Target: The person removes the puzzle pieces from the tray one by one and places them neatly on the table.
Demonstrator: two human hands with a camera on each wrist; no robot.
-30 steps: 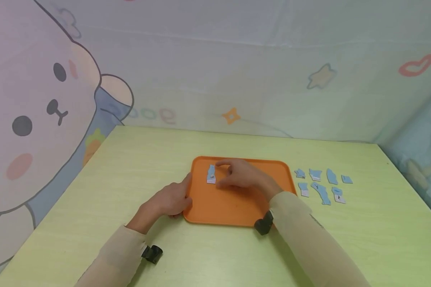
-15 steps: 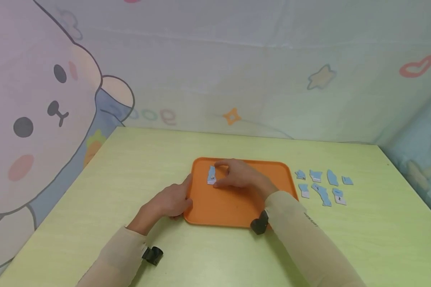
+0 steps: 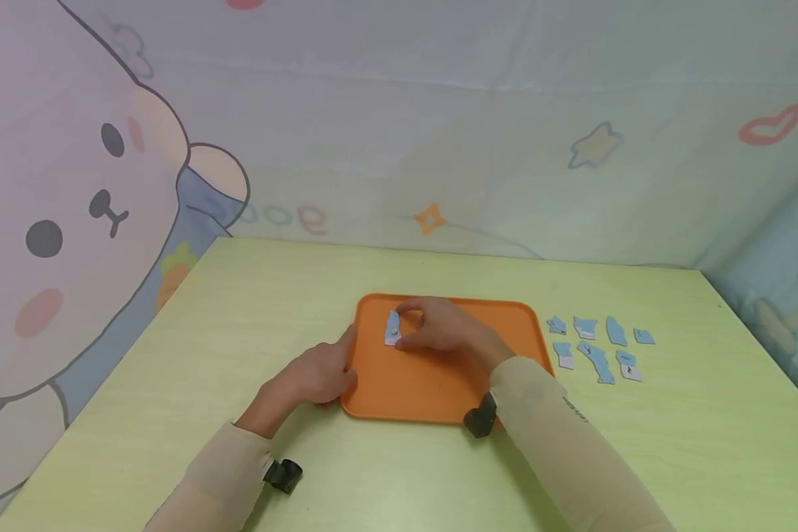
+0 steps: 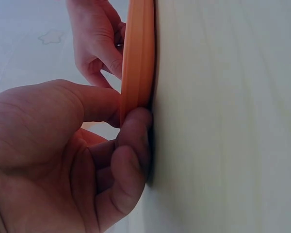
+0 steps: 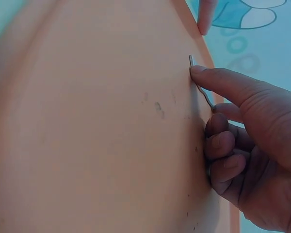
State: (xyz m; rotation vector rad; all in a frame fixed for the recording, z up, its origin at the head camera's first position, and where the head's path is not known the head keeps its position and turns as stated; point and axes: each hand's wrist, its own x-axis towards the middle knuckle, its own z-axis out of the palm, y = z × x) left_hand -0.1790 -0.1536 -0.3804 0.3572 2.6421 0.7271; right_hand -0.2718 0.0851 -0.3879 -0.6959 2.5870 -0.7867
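Observation:
In the head view, an orange tray [image 3: 399, 391] lies on the table with one blue-and-white puzzle piece [image 3: 392, 329] near its upper left corner. My left hand [image 3: 319, 373] grips the tray's left side; the left wrist view shows the thumb against the rim [image 4: 138, 58] and fingers curled at its underside. My right hand [image 3: 442, 325] reaches over the tray and holds the puzzle piece by its edges between thumb and index finger. Edge-on in the right wrist view, the piece [image 5: 202, 92] appears as a thin strip at the fingertips, the other fingers curled beside it.
Several more blue-and-white puzzle pieces [image 3: 598, 362] lie in two loose rows on the pale table [image 3: 173, 414], just right of the tray. Behind the table hangs a cartoon-printed cloth [image 3: 372, 133].
My right hand has shifted slightly left, its thumb coming closer to the piece's lower corner. The left hand stays on the tray's side, and the loose pieces stay put.

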